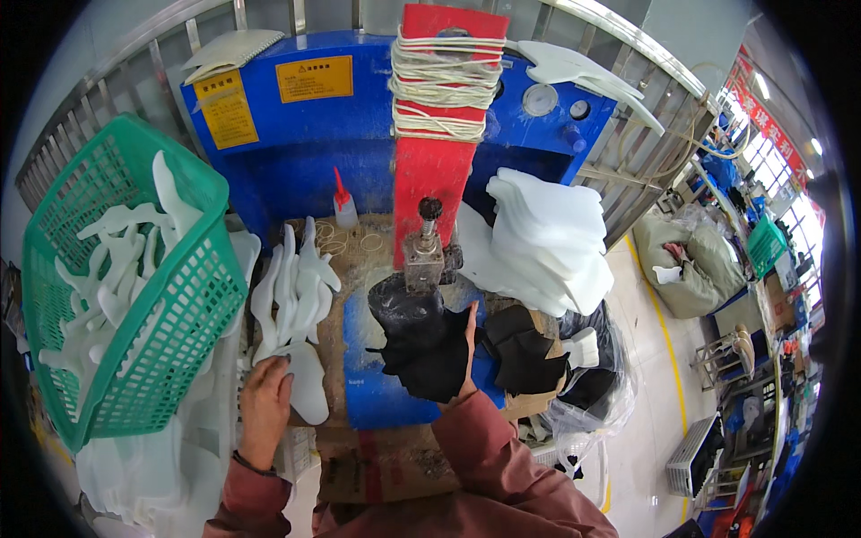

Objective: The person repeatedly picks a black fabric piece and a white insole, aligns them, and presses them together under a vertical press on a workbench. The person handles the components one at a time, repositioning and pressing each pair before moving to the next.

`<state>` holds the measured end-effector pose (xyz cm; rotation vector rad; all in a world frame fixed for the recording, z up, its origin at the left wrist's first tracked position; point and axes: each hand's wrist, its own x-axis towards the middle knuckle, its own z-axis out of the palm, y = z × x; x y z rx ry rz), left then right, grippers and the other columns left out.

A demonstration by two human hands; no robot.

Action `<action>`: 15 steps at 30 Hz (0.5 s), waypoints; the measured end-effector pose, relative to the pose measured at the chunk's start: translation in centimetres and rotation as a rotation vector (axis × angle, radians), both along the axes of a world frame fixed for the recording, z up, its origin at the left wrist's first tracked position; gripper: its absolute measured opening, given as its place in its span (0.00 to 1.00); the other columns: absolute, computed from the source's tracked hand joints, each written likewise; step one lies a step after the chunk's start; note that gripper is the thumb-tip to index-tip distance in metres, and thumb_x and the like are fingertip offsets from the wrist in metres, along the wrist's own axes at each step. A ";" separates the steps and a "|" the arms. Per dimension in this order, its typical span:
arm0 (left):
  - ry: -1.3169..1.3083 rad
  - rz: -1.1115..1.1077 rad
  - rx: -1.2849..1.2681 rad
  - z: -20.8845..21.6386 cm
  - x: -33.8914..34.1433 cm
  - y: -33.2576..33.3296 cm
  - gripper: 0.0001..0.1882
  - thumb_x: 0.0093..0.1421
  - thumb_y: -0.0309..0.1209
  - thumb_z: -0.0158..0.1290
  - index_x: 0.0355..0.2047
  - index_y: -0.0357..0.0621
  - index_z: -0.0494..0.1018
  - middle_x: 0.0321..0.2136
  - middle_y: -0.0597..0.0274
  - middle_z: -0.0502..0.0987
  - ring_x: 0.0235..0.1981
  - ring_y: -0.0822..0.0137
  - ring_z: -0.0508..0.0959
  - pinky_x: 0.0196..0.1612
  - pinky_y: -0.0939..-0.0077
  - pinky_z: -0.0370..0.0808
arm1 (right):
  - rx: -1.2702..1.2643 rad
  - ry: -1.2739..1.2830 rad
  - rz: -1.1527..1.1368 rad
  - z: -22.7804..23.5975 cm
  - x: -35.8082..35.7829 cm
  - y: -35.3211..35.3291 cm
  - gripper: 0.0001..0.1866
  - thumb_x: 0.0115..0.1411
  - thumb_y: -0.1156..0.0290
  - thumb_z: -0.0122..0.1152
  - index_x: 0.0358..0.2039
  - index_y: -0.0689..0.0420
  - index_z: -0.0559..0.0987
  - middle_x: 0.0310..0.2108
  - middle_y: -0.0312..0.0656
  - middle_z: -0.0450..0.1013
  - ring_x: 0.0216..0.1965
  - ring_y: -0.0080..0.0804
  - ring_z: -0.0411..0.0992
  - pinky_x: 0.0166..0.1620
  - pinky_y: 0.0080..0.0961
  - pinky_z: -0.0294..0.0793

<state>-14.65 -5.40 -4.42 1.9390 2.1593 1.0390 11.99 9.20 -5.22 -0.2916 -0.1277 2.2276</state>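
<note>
A black sheet piece (435,354) with ragged edges lies over a dark, rounded form (405,305) under the metal press head (425,260). My right hand (469,350) grips its right edge, fingers straight up along it, the rest hidden underneath. My left hand (265,405) is closed, fingers bent together, at the left edge of a flat white cut-out (307,386). Something small and dark shows at its fingertips; I cannot make out what it is. Just beyond stand several curved white pieces (289,291). More black pieces (522,350) lie right of my right hand.
At left a green basket (202,269) holds many white cut-outs. A stack of white sheets (552,238) sits right of the red column (435,179), which is wound with cord. A red-tipped bottle (344,208) stands behind. Clear plastic bagging (605,386) hangs at the right edge.
</note>
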 end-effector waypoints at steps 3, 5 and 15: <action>-0.005 0.055 -0.054 -2.3 -1.2 1.0 0.16 0.60 0.21 0.59 0.50 0.36 0.78 0.50 0.47 0.80 0.49 0.44 0.81 0.51 0.57 0.79 | 0.023 0.018 -0.022 1.2 -1.0 1.6 0.49 0.64 0.21 0.36 0.61 0.54 0.74 0.48 0.52 0.77 0.48 0.52 0.75 0.53 0.50 0.76; 0.035 0.080 -0.070 -3.5 -1.5 1.3 0.17 0.60 0.23 0.60 0.50 0.38 0.78 0.52 0.48 0.79 0.49 0.44 0.81 0.51 0.56 0.79 | 0.085 0.104 0.034 1.6 -1.5 2.4 0.47 0.64 0.22 0.38 0.62 0.52 0.74 0.49 0.49 0.77 0.48 0.48 0.74 0.52 0.49 0.76; 0.103 0.072 -0.146 -5.8 -1.6 1.6 0.18 0.60 0.27 0.60 0.51 0.40 0.79 0.55 0.49 0.78 0.53 0.46 0.80 0.55 0.57 0.79 | 0.197 -0.159 -0.438 0.3 1.0 3.4 0.37 0.73 0.35 0.43 0.67 0.51 0.70 0.57 0.42 0.75 0.55 0.43 0.75 0.61 0.40 0.74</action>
